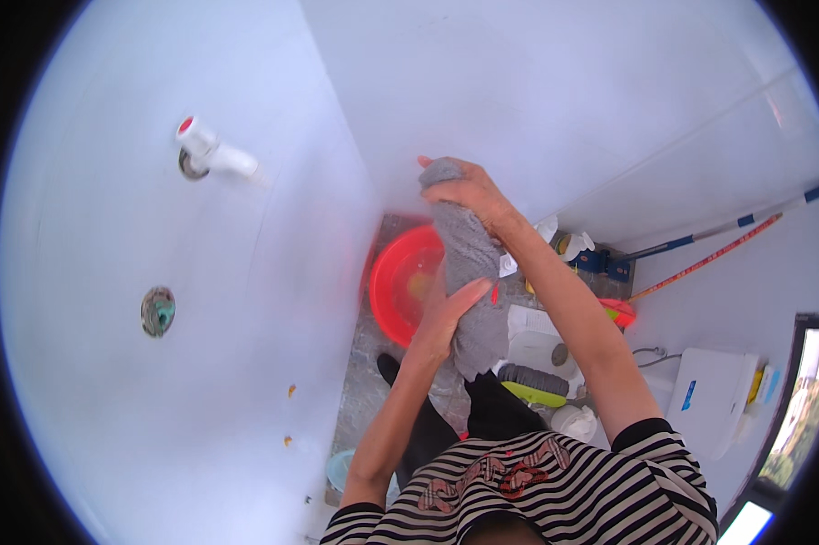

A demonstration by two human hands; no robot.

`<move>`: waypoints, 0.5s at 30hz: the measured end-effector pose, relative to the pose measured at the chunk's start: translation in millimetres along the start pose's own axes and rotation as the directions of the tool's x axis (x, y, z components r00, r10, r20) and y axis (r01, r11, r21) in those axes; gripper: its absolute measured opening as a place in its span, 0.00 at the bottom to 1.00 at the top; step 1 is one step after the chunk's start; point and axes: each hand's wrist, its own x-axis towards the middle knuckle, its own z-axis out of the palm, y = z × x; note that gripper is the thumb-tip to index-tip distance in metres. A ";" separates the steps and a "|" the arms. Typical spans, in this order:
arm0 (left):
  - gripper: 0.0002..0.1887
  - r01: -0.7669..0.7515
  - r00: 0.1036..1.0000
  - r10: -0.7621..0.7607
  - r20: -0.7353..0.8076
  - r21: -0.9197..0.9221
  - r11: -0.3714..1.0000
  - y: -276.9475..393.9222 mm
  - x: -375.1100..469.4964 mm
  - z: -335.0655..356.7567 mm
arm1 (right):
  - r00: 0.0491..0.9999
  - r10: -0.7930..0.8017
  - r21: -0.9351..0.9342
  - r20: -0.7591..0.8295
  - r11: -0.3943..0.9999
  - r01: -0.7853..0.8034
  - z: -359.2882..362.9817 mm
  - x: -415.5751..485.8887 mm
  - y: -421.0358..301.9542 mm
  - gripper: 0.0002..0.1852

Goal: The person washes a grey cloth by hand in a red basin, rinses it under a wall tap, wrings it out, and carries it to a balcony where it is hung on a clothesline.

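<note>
A grey plush cloth [474, 255] hangs lengthwise between my two hands, in front of the wall corner. My right hand [474, 194] grips its upper end, which bunches out over the fingers. Lower down, my left hand [443, 320] holds the cloth's edge, its thumb lying across the front and its fingers hidden behind. A small red tag shows near that thumb. Below and to the left of the cloth, a red plastic basin [392, 286] stands on the tiled floor, partly covered by the cloth; something yellowish is inside.
A white tap [215, 153] juts from the left wall above a pipe hole [157, 312]. Right of my legs are a green-backed brush [535, 387], a floor toilet [535, 347] and a bin [574, 422]. Long-handled tools [706, 259] lean by the right wall near a cistern [712, 395].
</note>
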 end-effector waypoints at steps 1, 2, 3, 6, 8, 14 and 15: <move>0.35 0.007 1.000 -0.006 -0.023 0.051 0.999 -1.0 0.7 -1.3 | 0.999 -0.024 -0.094 -0.022 0.995 0.022 3.7 2.8 5.1 0.15; 0.35 -0.013 1.000 0.013 -0.014 0.032 0.999 -3.6 5.1 -2.3 | 0.998 -0.053 -0.189 -0.039 0.981 0.044 5.1 6.8 10.2 0.14; 0.36 -0.030 0.999 0.030 -0.014 0.005 1.000 -10.6 10.6 -3.0 | 0.996 -0.076 -0.283 -0.045 0.957 0.060 6.3 7.5 18.0 0.13; 0.35 -0.103 0.994 0.102 -0.027 -0.006 0.995 -33.9 27.7 -2.0 | 0.958 -0.287 -0.729 0.005 0.654 0.200 6.4 9.0 35.0 0.15; 0.35 -0.098 0.994 0.097 -0.059 -0.009 0.995 -48.2 36.3 -6.5 | 0.936 -0.347 -0.914 0.057 0.359 0.189 12.5 8.3 47.1 0.15; 0.42 -0.211 0.966 0.187 -0.177 -0.126 0.969 -80.5 47.0 -7.2 | 0.922 -0.371 -0.981 0.110 0.111 0.161 27.1 -4.2 56.2 0.16; 0.43 -0.345 0.925 0.318 -0.208 -0.110 0.932 -74.8 44.0 0.0 | 0.914 -0.394 -0.978 0.102 0.130 0.165 22.5 -3.5 52.4 0.16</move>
